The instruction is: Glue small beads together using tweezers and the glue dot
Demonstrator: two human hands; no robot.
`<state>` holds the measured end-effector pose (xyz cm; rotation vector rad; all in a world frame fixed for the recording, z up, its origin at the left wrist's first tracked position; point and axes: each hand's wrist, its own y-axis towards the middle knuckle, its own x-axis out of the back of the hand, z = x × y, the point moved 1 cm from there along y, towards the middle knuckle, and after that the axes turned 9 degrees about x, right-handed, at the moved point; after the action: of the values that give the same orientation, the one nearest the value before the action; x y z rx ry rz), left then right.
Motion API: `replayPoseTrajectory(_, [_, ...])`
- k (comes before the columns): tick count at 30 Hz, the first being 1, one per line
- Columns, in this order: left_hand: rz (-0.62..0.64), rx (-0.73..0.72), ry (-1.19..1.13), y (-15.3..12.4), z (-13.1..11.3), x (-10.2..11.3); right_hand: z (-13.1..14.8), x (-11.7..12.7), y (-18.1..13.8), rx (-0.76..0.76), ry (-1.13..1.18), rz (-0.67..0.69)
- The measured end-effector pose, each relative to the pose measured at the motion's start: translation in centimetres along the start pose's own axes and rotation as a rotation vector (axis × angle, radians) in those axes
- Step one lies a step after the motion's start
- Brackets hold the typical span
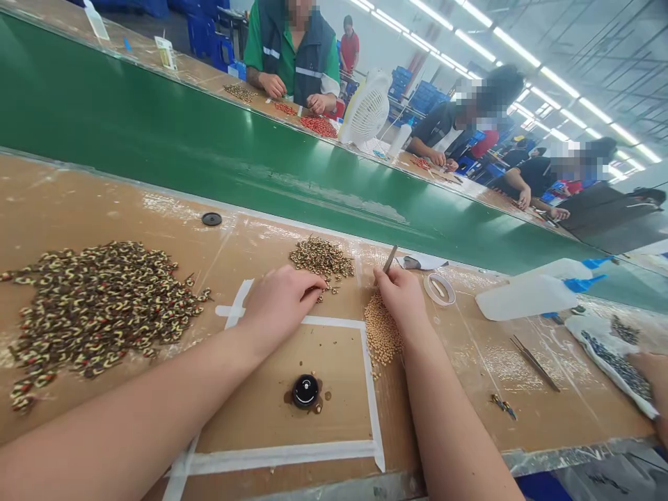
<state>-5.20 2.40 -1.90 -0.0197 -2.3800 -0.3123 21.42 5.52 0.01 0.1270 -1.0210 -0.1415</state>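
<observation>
My left hand (282, 303) is closed in a pinch at the near edge of a small pile of dark-and-cream pieces (321, 256). What its fingertips hold, if anything, is too small to make out. In my right hand (401, 296) is a pair of metal tweezers (389, 259), its upper end sticking out past the fingers and its lower end hidden. That hand rests over a heap of small tan beads (382, 334). Nearer me, a round black dish (305, 391) with dark, shiny contents sits inside a white tape outline (371, 390), with brown drips around it.
A large heap of patterned dark-and-cream pieces (109, 299) lies left. Behind are a black lid (211, 219) and a green conveyor belt (234, 167). Right stand white bottles (527, 299), a tape roll (439, 289), other tweezers (535, 363) and a neighbour's hand (650, 372). Co-workers sit opposite.
</observation>
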Motion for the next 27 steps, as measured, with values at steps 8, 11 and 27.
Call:
replayPoseTrajectory(8, [0.067,0.078,-0.206,-0.2,-1.4,1.2,0.1,-0.5,-0.1,0.026,0.229,-0.056])
replayPoseTrajectory(11, [0.191,0.157,-0.510,-0.3,-2.0,1.6,1.4,-1.0,-0.8,0.129,0.602,-0.131])
replayPoseTrajectory(27, [0.753,0.518,-1.144,0.0,-1.9,0.5,4.4,-2.3,-3.3,0.578,1.072,0.088])
